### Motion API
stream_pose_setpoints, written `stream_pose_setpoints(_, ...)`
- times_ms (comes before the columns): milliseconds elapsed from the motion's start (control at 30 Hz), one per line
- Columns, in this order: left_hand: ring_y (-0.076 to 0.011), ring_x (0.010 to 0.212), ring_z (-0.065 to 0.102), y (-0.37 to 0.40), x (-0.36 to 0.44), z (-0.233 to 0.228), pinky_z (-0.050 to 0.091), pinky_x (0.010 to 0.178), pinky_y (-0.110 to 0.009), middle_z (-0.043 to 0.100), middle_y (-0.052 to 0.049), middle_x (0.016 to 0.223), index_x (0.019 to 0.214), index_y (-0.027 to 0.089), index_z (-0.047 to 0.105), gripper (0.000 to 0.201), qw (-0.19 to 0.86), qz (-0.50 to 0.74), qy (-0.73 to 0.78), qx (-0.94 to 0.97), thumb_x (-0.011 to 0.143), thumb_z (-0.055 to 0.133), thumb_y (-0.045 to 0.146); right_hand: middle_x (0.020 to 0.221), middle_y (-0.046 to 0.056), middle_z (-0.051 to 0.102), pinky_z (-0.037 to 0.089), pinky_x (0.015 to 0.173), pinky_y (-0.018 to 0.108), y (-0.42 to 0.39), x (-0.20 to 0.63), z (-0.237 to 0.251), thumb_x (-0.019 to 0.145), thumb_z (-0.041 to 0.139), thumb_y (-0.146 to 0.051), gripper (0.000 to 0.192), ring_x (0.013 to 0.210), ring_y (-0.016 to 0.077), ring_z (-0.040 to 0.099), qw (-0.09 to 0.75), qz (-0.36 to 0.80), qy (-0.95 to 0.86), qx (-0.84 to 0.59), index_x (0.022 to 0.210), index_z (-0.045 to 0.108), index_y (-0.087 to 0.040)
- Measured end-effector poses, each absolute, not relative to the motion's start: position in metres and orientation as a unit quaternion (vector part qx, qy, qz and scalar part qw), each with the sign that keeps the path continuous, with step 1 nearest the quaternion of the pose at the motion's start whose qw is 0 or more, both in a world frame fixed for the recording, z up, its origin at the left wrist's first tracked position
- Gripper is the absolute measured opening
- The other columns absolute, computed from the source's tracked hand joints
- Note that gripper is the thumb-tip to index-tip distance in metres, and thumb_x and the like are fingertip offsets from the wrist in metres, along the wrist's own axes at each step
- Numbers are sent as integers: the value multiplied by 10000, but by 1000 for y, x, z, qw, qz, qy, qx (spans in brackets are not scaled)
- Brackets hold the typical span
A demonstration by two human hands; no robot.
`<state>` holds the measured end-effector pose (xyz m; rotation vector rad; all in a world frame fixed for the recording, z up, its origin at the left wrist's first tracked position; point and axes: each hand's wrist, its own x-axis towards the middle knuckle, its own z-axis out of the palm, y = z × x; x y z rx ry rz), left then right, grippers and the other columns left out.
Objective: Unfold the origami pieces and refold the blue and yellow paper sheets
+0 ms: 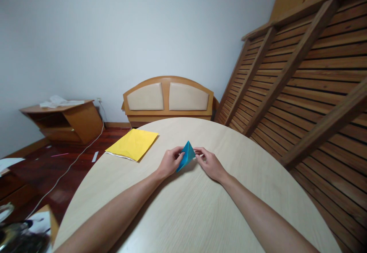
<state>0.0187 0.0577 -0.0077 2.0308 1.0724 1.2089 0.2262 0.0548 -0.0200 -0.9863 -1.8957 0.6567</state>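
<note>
A small blue folded paper (187, 155) stands up in a pointed triangular shape on the round light-wood table (200, 211). My left hand (169, 163) pinches its left side with thumb and fingers. My right hand (209, 163) rests on the table at the paper's right edge, fingertips touching it; a thin white strip shows beside those fingertips. Both forearms stretch across the tabletop toward the paper.
A stack of yellow paper sheets (132, 144) lies on the table's far left part. Beyond the table stand a wooden headboard (168, 99) against the wall, a slatted wooden frame (304, 80) leaning at the right, and a low wooden cabinet (64, 121) at the left. A white cable (71, 165) runs over the floor.
</note>
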Motion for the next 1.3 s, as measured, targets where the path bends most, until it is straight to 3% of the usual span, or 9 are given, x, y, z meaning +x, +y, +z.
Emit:
stream_pose_setpoints(467,-168,787,667,61,17,-13,523,706,-259,745,-71,935,1022,132,715,266,301,463,390,737,908,508,253,1037,58,715,529,834,334,53,225,-17,933,515,-253,216,961,193,656,433,275,-765,-389,1067,678,-208)
stream_pose_setpoints(800,-218,1137,649,64,15,-15,507,1002,-385,692,-89,1218,1048,160,749,383,331,474,371,727,800,470,77,1208,83,671,527,881,355,53,226,-19,952,527,-336,257,1037,204,643,446,292,-745,-400,1133,663,-214)
stream_pose_setpoints(1100,-229,1131,655,64,14,-16,533,963,-374,682,-90,1236,1040,187,762,355,346,477,345,731,807,509,97,1091,65,685,532,826,345,55,226,-20,945,537,-425,331,907,188,664,446,343,-721,-404,1190,607,-214)
stream_pose_setpoints(1300,-196,945,707,62,15,-14,566,839,-305,753,-75,1057,1030,165,763,374,347,456,358,737,788,490,81,747,-15,604,516,692,301,58,224,-23,887,598,-484,376,716,161,616,471,384,-691,-392,1111,592,-182)
